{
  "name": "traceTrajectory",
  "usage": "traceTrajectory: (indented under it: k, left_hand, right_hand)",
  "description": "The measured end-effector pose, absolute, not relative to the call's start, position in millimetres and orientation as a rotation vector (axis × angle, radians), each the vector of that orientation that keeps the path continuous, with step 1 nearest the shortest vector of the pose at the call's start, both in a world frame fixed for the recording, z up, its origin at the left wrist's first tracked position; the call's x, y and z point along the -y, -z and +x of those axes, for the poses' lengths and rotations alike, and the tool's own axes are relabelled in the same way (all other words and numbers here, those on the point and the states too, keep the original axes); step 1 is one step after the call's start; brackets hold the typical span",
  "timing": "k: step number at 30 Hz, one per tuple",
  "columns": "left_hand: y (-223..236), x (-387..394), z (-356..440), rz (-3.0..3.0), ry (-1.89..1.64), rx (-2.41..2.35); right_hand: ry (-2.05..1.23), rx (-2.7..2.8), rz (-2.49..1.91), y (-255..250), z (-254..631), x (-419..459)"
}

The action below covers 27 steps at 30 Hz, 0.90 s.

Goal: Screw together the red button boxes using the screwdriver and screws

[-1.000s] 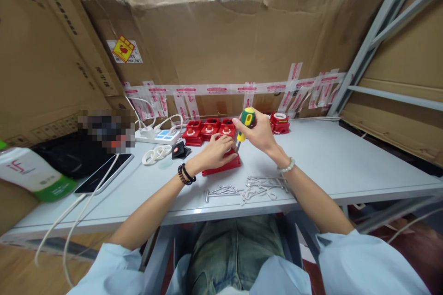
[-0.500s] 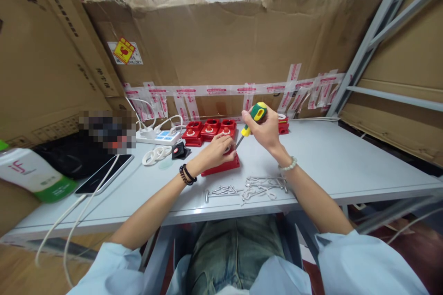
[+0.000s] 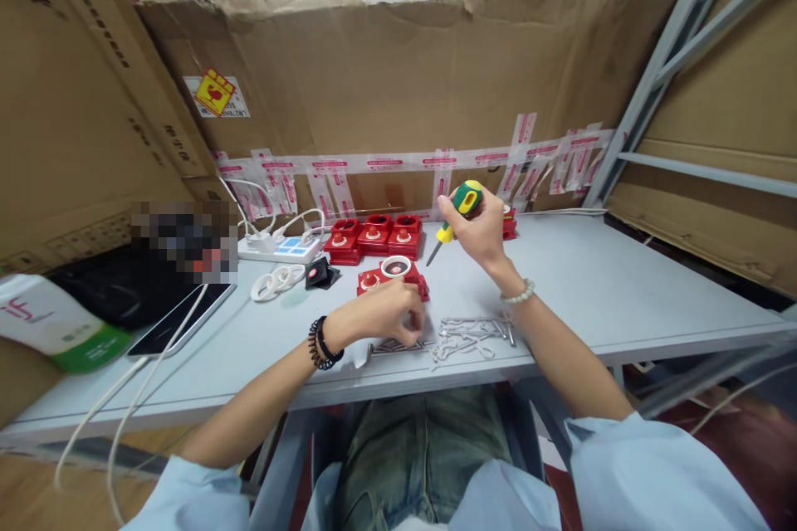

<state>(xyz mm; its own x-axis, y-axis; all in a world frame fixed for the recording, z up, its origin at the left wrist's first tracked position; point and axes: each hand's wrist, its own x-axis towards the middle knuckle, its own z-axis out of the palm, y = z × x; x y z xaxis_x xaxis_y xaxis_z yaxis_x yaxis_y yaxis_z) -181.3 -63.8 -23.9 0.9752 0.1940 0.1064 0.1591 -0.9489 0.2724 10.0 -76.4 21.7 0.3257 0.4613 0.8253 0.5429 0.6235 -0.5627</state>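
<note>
My right hand (image 3: 478,226) grips the green and yellow handle of a screwdriver (image 3: 462,206), its shaft slanting down to the left above the table. My left hand (image 3: 392,311) is down at a pile of silver screws (image 3: 398,348), fingers pinched together; whether a screw is between them is hidden. Just behind that hand lies a red housing (image 3: 421,282) with a white ring round a dark round opening and a red knob. My left hand partly covers its front side. To the right of the screws are more metal parts with loops (image 3: 470,338).
Several red housings (image 3: 374,236) stand in a row at the back, beside a white power strip (image 3: 280,249). White rings (image 3: 274,282) and a black square part (image 3: 320,273) lie left of centre. A tablet-like device (image 3: 180,319) and white bottle (image 3: 62,323) are further left.
My left hand has let go of the red housing and moved down toward me to the screws. The screwdriver has lifted off the housing, still in my right hand.
</note>
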Motion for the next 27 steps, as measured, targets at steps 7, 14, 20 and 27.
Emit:
traceTrajectory:
  k: [7, 14, 20, 27]
  left_hand:
    - [10, 64, -189, 2.722, -0.275, -0.236]
    - [6, 33, -209, 2.781, -0.821, -0.651]
    - [35, 12, -202, 2.688, -0.521, -0.713]
    - [36, 20, -195, 2.638, -0.55, -0.54]
  right_hand:
    - [0.084, 1.333, -0.993, -21, 8, 78]
    - [0.097, 1.33, -0.989, -18, 5, 79]
    - [0.214, 1.427, -1.036, -7, 1, 73]
    - [0.213, 1.454, -1.083, 0, 3, 63]
